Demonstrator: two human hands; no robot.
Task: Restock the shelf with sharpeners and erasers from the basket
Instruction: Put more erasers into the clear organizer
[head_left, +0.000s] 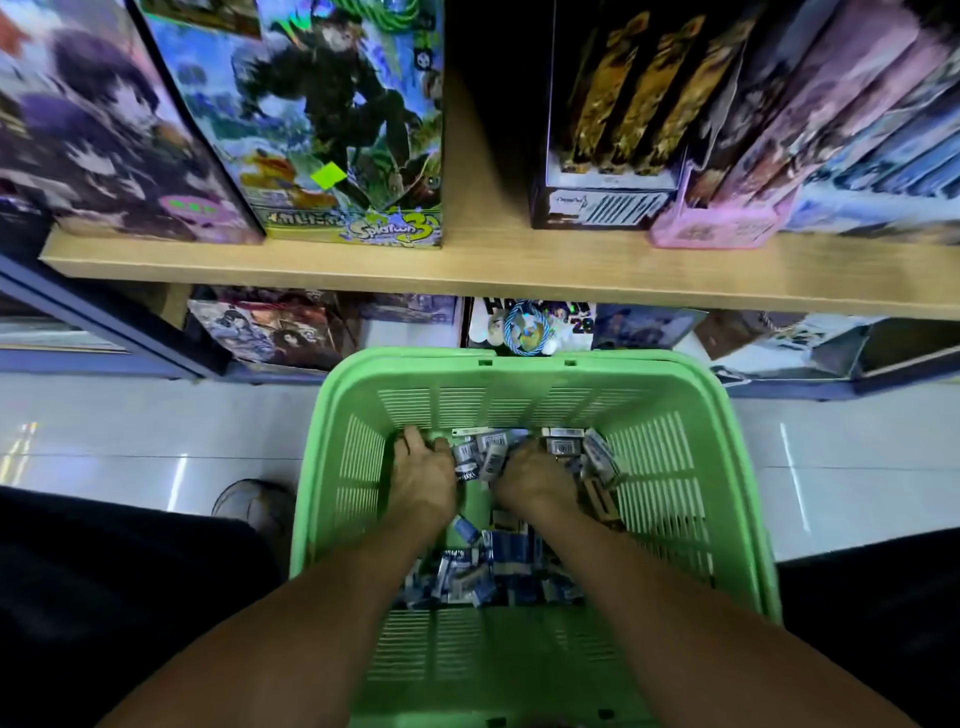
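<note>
Green basket (670, 395) on floor below wooden shelf (467, 273); small packs (493, 566) piled inside. Left hand (423, 475) and right hand (535, 478) both deep in pile, fingers curled gripping packs.

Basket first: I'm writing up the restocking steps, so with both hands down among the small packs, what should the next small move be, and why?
Probably close the fingers on a handful and lift it out toward the wooden shelf. Both the left hand and the right hand are already deep in the green basket, fingers buried among the small packs. Whether either grips one yet cannot be told. An open gap on the shelf lies straight ahead.
</note>
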